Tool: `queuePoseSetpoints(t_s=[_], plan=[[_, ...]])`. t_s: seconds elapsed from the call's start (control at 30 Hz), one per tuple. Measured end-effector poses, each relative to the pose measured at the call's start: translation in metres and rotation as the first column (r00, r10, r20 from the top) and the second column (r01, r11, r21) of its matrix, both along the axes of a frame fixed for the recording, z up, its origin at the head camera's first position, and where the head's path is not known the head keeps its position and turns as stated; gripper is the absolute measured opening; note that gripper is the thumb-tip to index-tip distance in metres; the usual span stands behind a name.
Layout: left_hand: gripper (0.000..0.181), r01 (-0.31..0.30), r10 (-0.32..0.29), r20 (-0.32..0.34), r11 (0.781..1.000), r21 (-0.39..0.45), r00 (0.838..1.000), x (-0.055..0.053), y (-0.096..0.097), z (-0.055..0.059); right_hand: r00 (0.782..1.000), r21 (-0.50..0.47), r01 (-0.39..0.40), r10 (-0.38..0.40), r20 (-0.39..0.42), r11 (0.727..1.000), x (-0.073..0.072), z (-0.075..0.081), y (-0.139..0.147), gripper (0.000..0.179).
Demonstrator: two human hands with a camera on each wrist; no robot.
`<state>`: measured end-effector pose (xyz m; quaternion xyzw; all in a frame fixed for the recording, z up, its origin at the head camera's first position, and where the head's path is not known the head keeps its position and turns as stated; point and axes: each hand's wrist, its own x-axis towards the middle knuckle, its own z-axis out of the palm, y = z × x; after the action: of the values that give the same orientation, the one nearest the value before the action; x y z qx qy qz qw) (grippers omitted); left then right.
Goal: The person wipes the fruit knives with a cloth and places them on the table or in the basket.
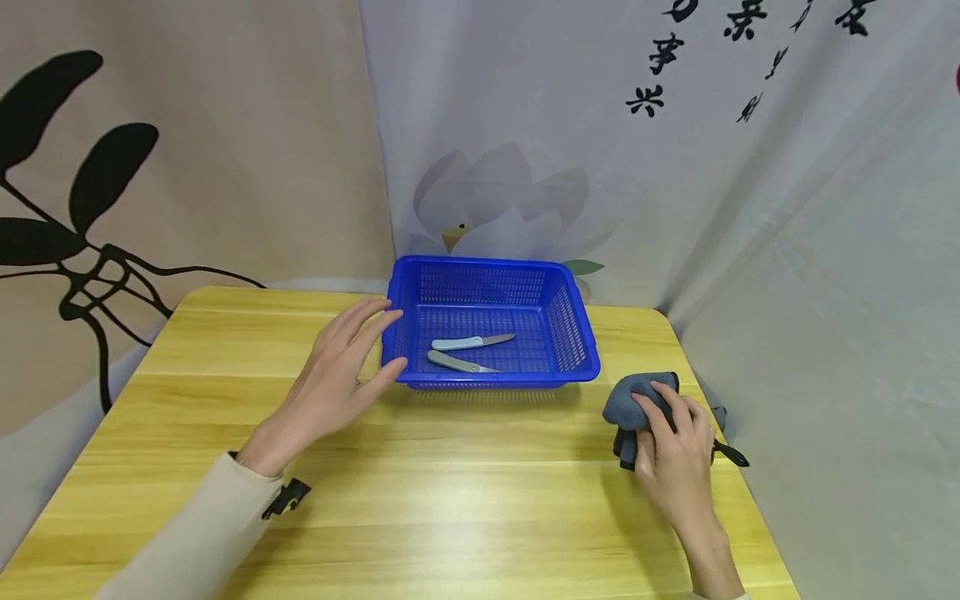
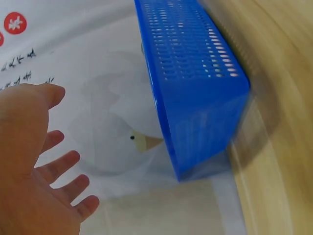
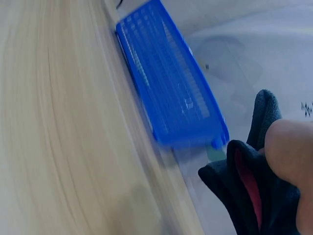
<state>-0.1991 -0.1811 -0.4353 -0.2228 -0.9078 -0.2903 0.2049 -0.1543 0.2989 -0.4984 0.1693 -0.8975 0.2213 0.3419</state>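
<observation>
My left hand (image 1: 337, 367) is beside the left rim of a blue plastic basket (image 1: 495, 382), fingers spread and holding nothing. In the left wrist view the same hand (image 2: 34, 161) appears apart from the basket wall (image 2: 200, 127). Inside the basket lie two knives: one with a pale blue handle (image 1: 456, 343) and, nearer the front, one with a grey-green handle (image 1: 450, 361). Over the table's right side, my right hand (image 1: 678, 450) grips a bunched grey-blue cloth (image 1: 633, 400) with black edging. A red patch shows within the folds of that cloth (image 3: 254, 191) in the right wrist view.
The basket stands near the back edge of a light wooden table (image 1: 450, 517). Behind it hangs a pale curtain (image 1: 525, 100) with printed leaves and characters. A black tapered end (image 1: 731, 454) juts out right of my right hand; what it belongs to is hidden.
</observation>
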Motion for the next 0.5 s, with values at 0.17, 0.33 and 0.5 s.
queuePoseSetpoints(t_s=[0.17,0.33,0.5], plan=[[0.064,-0.042,0.044,-0.041,0.999,0.034,0.998,0.021,-0.019,-0.006,0.995,0.046,0.064,-0.067,0.072,0.997,-0.003,-0.004,0.024,0.033],[0.065,-0.07,0.071,-0.02,0.997,0.037,0.997,0.039,-0.03,-0.015,0.974,0.118,0.098,-0.119,0.194,0.988,-0.006,-0.01,0.04,0.033],[0.064,-0.086,0.086,-0.004,0.996,0.033,0.996,0.05,-0.035,-0.025,0.931,0.207,0.11,-0.174,0.32,0.972,-0.009,-0.017,0.047,0.033]])
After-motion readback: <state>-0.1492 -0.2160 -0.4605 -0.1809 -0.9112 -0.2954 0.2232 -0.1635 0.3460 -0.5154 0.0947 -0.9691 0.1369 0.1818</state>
